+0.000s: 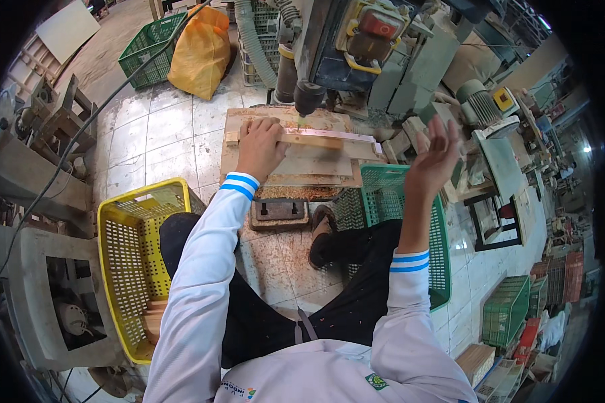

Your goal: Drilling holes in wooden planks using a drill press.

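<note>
My left hand [261,144] is closed over the left part of a short wooden strip [319,142] and presses it on the work board. The strip lies along a pale, pinkish straight fence [346,135]. Just above them hangs the drill press chuck [308,98], its bit [303,122] pointing down near the fence; whether it touches the wood I cannot tell. My right hand [437,158] is raised to the right of the board, fingers stretched out and holding nothing. Wood shavings lie on the board [249,164] around the bit.
A yellow crate [107,269] with wooden pieces in it stands by my left leg. On my right is a green crate [439,269]. The drill press switch box [376,33] overhangs the board. A foot pedal [279,212] lies below, near my shoe [321,235].
</note>
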The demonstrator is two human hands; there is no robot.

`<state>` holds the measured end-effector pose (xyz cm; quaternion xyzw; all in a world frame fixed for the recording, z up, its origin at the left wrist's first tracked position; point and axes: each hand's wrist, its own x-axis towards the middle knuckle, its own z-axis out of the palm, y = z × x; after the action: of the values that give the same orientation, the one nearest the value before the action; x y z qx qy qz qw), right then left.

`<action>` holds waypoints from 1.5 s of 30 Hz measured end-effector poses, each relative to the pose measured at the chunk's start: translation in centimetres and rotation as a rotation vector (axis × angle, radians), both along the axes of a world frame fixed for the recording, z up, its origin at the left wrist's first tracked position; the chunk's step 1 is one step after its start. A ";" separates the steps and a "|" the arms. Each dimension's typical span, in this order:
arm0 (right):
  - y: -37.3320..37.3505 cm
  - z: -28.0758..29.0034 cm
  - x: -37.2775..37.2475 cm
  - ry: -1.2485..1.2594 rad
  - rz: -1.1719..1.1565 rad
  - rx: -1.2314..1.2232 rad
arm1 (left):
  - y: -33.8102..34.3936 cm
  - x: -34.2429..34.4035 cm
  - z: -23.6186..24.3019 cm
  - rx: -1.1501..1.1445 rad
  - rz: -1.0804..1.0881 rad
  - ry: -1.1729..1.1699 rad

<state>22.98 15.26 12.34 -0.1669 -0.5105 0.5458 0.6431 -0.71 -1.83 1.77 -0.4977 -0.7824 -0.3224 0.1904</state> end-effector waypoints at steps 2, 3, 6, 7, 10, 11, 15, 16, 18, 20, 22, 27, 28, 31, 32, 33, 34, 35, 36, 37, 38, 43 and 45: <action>0.7 -2.6 0.9 -0.121 -0.033 -0.084 | -1.5 1.0 1.0 -0.099 -0.136 0.222; 1.0 -3.7 1.2 -0.125 -0.034 -0.114 | -2.1 1.9 1.5 -0.348 -0.257 0.023; 1.4 -6.2 1.5 -0.174 -0.079 -0.124 | -4.6 5.3 2.4 -0.464 -0.796 -0.802; 1.3 -6.8 1.7 -0.215 -0.018 -0.090 | -4.9 6.7 2.4 -0.489 -0.783 -0.826; 1.0 -8.0 1.8 -0.297 0.068 -0.031 | -5.0 10.2 1.8 -0.445 -0.711 -1.945; 1.0 -8.3 1.8 -0.309 0.110 -0.027 | -4.8 11.1 1.5 -0.304 -0.759 -2.120; 1.0 -8.3 1.8 -0.303 0.143 -0.032 | -3.6 13.4 0.3 -0.079 -0.534 -2.351; 1.0 -8.3 1.8 -0.296 0.145 -0.045 | -3.5 13.7 0.0 -0.035 -0.401 -2.452; 1.2 -8.2 1.9 -0.283 0.156 -0.067 | -3.7 14.5 -0.5 0.017 -0.479 -2.536; 1.3 -8.2 2.1 -0.268 0.156 -0.102 | -4.1 15.2 -0.8 0.092 -0.601 -2.137; 1.3 -8.3 2.3 -0.305 0.137 -0.134 | -4.1 15.0 -0.8 0.076 -0.366 -2.288; 0.2 -8.2 2.7 -0.599 0.283 -0.185 | -4.1 16.2 0.0 0.119 -0.530 -1.618; -0.4 -8.1 2.8 -0.697 0.361 -0.277 | -3.9 16.4 0.2 0.169 -0.495 -1.288; -3.3 -8.2 2.5 -0.673 0.551 -0.456 | -3.7 15.9 0.7 0.153 -0.367 -0.995; -4.4 -8.3 2.5 -0.633 0.660 -0.585 | -3.5 15.6 0.7 0.137 -0.317 -0.853; -5.8 -8.4 2.5 -0.624 0.670 -0.586 | -3.4 15.2 0.8 0.095 -0.294 -0.841; -7.2 -8.5 2.7 -0.551 0.717 -0.599 | -3.1 14.8 0.7 0.092 -0.298 -0.842; -8.1 -8.5 2.6 -0.469 0.766 -0.600 | -2.8 14.4 0.7 0.106 -0.298 -0.777; -8.8 -8.5 2.6 -0.474 0.752 -0.617 | -2.8 14.2 0.8 0.070 -0.292 -0.752; -9.4 -8.4 2.5 -0.552 0.729 -0.527 | -2.9 14.1 0.8 0.003 -0.282 -0.854; -9.9 -8.3 2.6 -0.621 0.685 -0.441 | -3.0 14.1 1.0 0.052 -0.328 -0.813; -6.5 -6.6 5.6 -0.371 0.390 -0.333 | -4.2 14.5 2.1 -0.130 -0.620 -0.636; -3.2 -5.7 10.0 -0.213 0.187 -0.301 | -4.5 13.7 2.2 -0.417 -0.789 -0.730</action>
<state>32.96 12.02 6.63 -0.2697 -0.5015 0.6526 0.4998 13.00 -6.37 3.97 -0.6354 -0.5995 -0.3589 -0.3287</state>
